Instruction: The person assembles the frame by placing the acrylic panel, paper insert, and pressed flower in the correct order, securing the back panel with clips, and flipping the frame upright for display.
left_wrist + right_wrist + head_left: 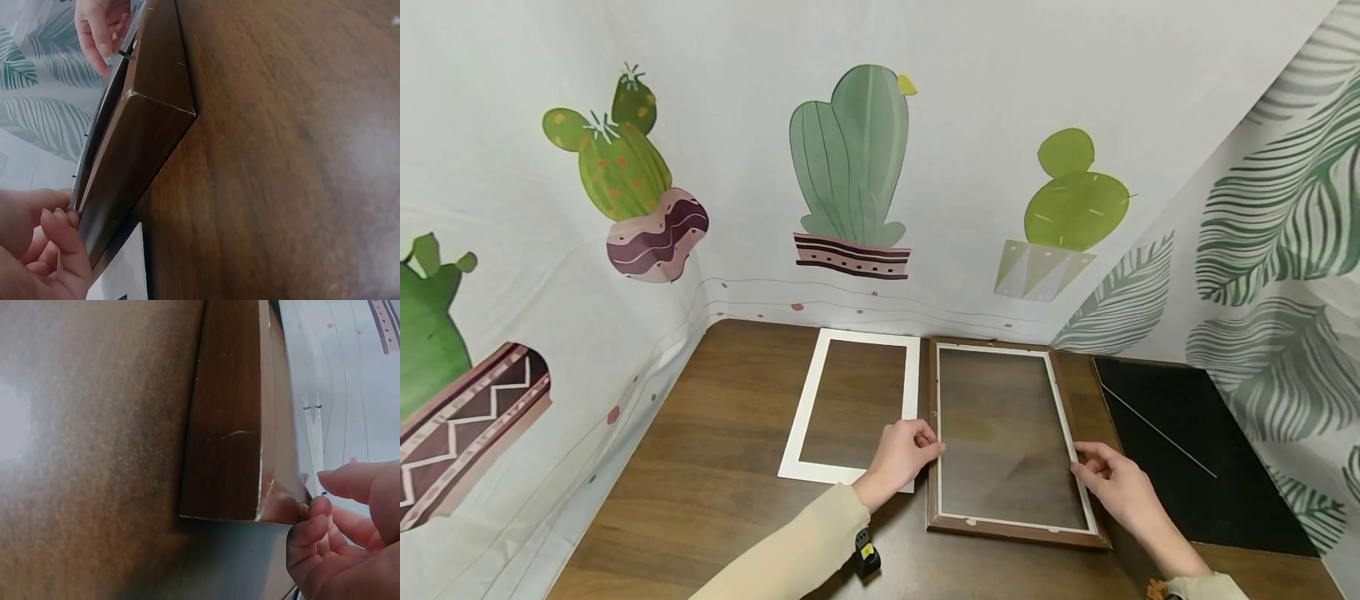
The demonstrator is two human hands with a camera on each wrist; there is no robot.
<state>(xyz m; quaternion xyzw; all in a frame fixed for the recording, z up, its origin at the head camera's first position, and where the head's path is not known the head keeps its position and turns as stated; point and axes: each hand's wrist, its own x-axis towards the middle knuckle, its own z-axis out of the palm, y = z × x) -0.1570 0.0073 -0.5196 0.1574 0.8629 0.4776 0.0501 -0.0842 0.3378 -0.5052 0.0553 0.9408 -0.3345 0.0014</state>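
Note:
A brown picture frame [1015,534] lies on the table, its back side up, with small tabs along its inner edge. A clear sheet [1000,417] with a pale border rests in or close over its opening. My left hand [906,454] pinches the sheet's left edge between thumb and fingers. At the opposite edge, my right hand [1116,483] holds the sheet between thumb and fingertips. In the left wrist view, the sheet's edge stands slightly above the wooden rim [134,144]. The right wrist view shows the right fingertips [320,506] right at a frame corner.
Left of the frame lies a white mat [806,408] with a rectangular opening, partly under my left hand. A black backing board [1195,417], crossed by a thin light strip, lies to the right. Behind the wooden table [700,483] hangs a cactus-print cloth [962,167].

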